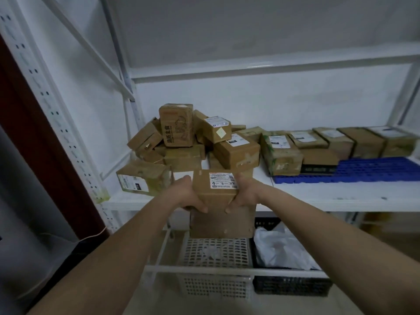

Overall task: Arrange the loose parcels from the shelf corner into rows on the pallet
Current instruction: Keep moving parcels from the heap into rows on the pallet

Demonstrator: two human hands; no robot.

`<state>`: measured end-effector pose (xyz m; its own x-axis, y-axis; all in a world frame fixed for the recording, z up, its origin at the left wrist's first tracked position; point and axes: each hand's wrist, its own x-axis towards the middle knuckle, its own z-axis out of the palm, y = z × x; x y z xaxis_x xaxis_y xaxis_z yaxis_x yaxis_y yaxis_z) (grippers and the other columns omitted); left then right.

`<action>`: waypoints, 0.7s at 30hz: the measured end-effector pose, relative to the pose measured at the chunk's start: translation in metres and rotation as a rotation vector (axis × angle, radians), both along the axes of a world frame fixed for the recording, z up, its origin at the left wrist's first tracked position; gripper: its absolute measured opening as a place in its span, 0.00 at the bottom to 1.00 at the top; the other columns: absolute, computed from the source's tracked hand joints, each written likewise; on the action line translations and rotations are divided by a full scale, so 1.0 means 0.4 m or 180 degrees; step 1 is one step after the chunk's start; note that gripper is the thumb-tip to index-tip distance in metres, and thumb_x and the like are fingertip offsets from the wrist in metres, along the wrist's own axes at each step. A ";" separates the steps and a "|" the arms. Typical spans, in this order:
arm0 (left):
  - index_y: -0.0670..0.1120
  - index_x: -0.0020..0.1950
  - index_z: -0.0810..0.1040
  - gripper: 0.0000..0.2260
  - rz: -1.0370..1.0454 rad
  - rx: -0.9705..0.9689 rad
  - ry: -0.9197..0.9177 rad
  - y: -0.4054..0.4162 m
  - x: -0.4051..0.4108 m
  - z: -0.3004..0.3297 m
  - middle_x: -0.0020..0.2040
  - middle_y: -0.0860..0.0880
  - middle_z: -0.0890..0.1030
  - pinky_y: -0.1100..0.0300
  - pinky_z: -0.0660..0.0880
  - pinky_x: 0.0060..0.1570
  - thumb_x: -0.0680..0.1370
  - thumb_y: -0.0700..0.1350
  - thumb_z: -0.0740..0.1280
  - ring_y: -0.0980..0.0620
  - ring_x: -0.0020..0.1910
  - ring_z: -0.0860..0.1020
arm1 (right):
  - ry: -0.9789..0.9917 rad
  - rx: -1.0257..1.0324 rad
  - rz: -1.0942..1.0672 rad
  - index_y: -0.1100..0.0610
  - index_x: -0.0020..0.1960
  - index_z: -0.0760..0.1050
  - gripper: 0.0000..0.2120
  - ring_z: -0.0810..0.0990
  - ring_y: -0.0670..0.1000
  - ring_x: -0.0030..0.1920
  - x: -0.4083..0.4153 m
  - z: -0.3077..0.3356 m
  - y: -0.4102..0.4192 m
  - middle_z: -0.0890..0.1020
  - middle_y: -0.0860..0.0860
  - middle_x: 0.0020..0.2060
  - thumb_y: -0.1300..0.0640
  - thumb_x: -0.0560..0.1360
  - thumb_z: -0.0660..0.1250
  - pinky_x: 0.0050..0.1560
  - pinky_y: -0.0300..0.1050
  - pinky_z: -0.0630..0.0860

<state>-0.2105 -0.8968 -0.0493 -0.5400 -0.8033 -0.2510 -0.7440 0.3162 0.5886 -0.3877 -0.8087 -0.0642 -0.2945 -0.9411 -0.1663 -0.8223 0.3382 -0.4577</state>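
A white metal shelf (318, 196) runs along a pale wall, with a jumble of loose brown parcels (181, 137) heaped in its left corner and a blue pallet (375, 169) lying on the shelf to the right. Along the pallet's back edge a row of parcels (329, 144) already stands side by side, while its front strip is bare. In front of the heap, the left hand (186, 194) and right hand (246, 193) grip a small labelled parcel (216, 189) between them, one on each side face, thumbs curled under its near edge; it appears to sit on top of a larger box (221, 221) that sticks out past the shelf edge. The label faces up, with handwriting on it. The pallet lies to the right of the held parcel and slightly farther back, so the right hand is the nearer one. The coming move is likely a sideways carry rightward toward the open front strip.
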 end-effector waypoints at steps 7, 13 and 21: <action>0.50 0.45 0.73 0.24 -0.0473 0.0085 0.0114 0.071 -0.149 0.014 0.48 0.47 0.80 0.52 0.83 0.42 0.58 0.40 0.83 0.50 0.46 0.81 | -0.0196 -0.0002 -0.0426 0.54 0.73 0.56 0.50 0.68 0.56 0.69 -0.115 0.018 0.136 0.69 0.53 0.68 0.50 0.60 0.81 0.68 0.51 0.66; 0.50 0.45 0.68 0.23 -0.0816 0.0331 0.0305 0.155 -0.319 -0.001 0.47 0.50 0.76 0.60 0.79 0.34 0.63 0.42 0.81 0.54 0.44 0.77 | -0.0160 -0.0022 -0.1058 0.53 0.72 0.56 0.51 0.69 0.58 0.66 -0.248 0.000 0.265 0.69 0.56 0.67 0.48 0.58 0.82 0.64 0.52 0.70; 0.54 0.43 0.68 0.14 -0.0703 0.0549 0.0856 0.267 -0.558 -0.026 0.44 0.54 0.77 0.59 0.78 0.39 0.72 0.57 0.73 0.54 0.46 0.78 | -0.0050 -0.0065 -0.1581 0.51 0.70 0.58 0.50 0.71 0.58 0.62 -0.432 -0.006 0.406 0.67 0.57 0.63 0.47 0.56 0.82 0.61 0.51 0.70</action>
